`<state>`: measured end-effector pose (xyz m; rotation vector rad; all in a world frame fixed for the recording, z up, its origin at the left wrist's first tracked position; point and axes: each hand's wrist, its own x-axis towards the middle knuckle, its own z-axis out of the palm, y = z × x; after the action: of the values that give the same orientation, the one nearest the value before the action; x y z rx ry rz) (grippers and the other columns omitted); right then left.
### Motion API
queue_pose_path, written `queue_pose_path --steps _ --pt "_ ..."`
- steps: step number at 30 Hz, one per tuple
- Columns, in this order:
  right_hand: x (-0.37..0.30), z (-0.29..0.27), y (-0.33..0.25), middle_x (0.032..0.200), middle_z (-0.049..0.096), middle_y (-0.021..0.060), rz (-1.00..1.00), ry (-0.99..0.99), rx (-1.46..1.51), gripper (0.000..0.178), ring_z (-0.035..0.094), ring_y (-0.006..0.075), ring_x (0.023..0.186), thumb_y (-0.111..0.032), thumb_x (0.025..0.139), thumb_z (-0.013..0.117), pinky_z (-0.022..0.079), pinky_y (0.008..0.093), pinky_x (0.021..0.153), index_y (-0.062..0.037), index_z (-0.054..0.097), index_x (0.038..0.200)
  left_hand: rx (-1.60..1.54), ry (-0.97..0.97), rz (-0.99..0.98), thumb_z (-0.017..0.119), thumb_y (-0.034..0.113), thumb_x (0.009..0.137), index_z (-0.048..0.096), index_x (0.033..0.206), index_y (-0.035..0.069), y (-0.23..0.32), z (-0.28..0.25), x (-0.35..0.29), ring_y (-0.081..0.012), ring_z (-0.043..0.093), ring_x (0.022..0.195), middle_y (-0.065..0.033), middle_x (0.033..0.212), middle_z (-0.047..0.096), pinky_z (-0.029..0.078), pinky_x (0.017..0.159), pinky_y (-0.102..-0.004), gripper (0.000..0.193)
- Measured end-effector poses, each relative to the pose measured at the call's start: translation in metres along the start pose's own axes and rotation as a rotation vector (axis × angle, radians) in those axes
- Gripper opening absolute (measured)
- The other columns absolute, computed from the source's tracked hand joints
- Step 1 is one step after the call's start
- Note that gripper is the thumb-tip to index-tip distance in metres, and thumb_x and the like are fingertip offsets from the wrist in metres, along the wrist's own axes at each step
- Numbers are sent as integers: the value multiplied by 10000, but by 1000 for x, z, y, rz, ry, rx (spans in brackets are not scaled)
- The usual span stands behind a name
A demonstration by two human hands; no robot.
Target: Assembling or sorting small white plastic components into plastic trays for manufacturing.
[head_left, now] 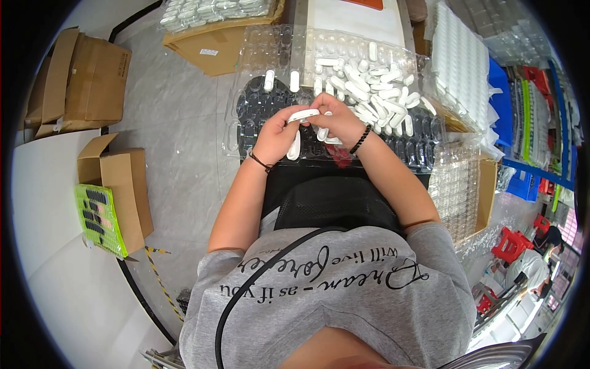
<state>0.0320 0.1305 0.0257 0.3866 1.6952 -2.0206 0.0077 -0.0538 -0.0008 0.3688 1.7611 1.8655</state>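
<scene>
Between my two hands is a white elongated plastic piece with rounded ends (303,115). My left hand (275,136) pinches its left end, and my right hand (340,123) grips the other end. Another white piece (322,133) shows under my right fingers; whether they touch it I cannot tell. Below my left fingers a similar white piece (294,147) stands out against the dark tray. Beyond my hands, many loose white pieces (387,93) lie heaped on a clear plastic blister tray (246,46) with moulded pockets. Two single pieces rest apart at the tray's left part.
Stacked clear trays (461,67) rise at the right, above a carton of more trays (455,194). A cardboard box with packed trays (206,49) stands at the far left. Open cartons (126,178) sit on the grey floor at left. Someone sits far right, near red stools (511,245).
</scene>
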Motion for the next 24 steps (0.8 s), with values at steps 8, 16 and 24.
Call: queue_pose_path --steps 8,16,24 --pt "6 -2 15 766 606 5 -105 52 -63 165 527 43 684 -72 807 660 397 189 591 -65 512 880 -23 -14 -90 479 25 922 608 1171 14 11 -4 2 -58 582 793 -29 928 656 455 697 -183 280" --pt "-20 -28 -10 775 521 -37 -100 48 -48 201 448 30 670 -139 845 664 381 192 571 -79 535 986 -168 -38 -289 475 73 919 585 1158 28 37 -10 23 -77 541 556 -47 858 646 433 496 -209 267" --pt "-50 -103 25 798 483 -65 -142 217 500 144 416 21 664 -65 855 542 334 186 538 -107 537 992 -229 95 -473 505 150 916 562 1163 73 47 -16 153 -107 534 527 -63 836 643 398 380 -229 265"
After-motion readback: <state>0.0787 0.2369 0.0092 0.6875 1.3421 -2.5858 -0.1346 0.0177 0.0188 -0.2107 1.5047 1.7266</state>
